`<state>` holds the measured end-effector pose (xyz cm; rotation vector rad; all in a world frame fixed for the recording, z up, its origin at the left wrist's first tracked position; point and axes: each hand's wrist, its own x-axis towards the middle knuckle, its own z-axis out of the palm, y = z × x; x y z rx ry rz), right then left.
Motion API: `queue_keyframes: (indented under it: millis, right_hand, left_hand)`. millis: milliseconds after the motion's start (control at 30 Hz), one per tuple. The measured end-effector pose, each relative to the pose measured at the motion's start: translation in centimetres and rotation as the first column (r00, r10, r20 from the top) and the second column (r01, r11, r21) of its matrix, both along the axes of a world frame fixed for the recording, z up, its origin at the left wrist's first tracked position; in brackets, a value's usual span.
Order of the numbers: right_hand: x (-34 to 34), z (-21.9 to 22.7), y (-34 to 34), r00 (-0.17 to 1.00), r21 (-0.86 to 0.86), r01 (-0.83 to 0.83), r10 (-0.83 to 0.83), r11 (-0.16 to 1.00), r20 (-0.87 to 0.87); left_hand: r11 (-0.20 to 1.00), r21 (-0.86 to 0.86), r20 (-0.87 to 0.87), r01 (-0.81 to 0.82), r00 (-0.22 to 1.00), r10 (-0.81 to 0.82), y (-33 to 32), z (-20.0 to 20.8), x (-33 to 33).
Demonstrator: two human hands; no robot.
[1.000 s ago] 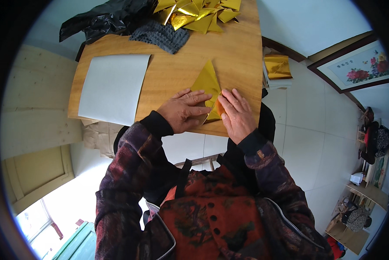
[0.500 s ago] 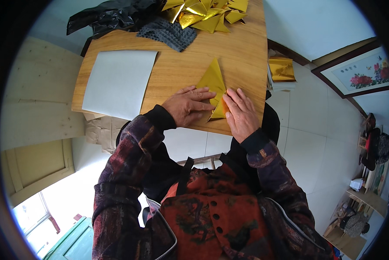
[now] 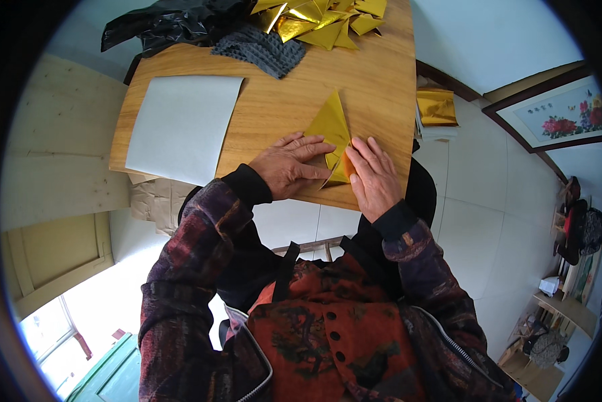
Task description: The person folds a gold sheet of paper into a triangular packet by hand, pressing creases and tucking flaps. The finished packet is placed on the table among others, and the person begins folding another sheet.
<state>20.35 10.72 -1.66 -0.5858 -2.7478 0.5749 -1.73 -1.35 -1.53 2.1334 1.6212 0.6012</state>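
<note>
A sheet of gold foil paper (image 3: 330,119), folded to a tall point, lies near the front edge of the wooden table. My left hand (image 3: 291,165) rests flat on its left side, fingers stretched out and pointing right. On the paper's right edge lies my right hand (image 3: 373,174), its fingers extended and lying along the fold. Both hands press from above and neither grasps anything. Part of the lower fold is hidden under the fingers. Left of my left hand lies a pale grey sheet (image 3: 184,127).
Folded gold foil pieces (image 3: 324,27) are heaped at the table's far side. Beside them lie a dark grey textured cloth (image 3: 264,51) and a black plastic bag (image 3: 173,27). Gold sheets (image 3: 437,107) sit on a stack right of the wooden table (image 3: 375,80).
Both hands stay almost where they were on the gold paper. My left thumb has shifted slightly near the lower fold.
</note>
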Motion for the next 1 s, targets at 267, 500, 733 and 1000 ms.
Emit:
queue_keyframes:
  millis: [267,500,733,1000]
  right_hand:
    - [-0.1,0.1,-0.1,1.0,0.016,0.013,-0.013,1.0,0.007]
    - [-0.2,0.1,-0.2,0.999,0.042,0.025,-0.026,0.999,0.027]
    - [-0.2,0.1,-0.2,0.999,0.039,0.033,-0.034,0.999,0.029]
    - [-0.1,-0.1,-0.3,0.999,0.049,0.039,-0.04,0.998,0.023]
  left_hand:
    - [0.994,-0.046,-0.116,0.101,0.988,-0.106,0.1,0.6,-0.5]
    - [0.98,-0.108,-0.118,0.168,0.976,-0.18,0.4,1.3,-0.9]
    - [0.968,-0.165,-0.098,0.189,0.974,-0.206,0.5,1.5,-1.1]
    - [0.968,-0.147,-0.145,0.203,0.964,-0.224,0.4,1.4,-1.2]
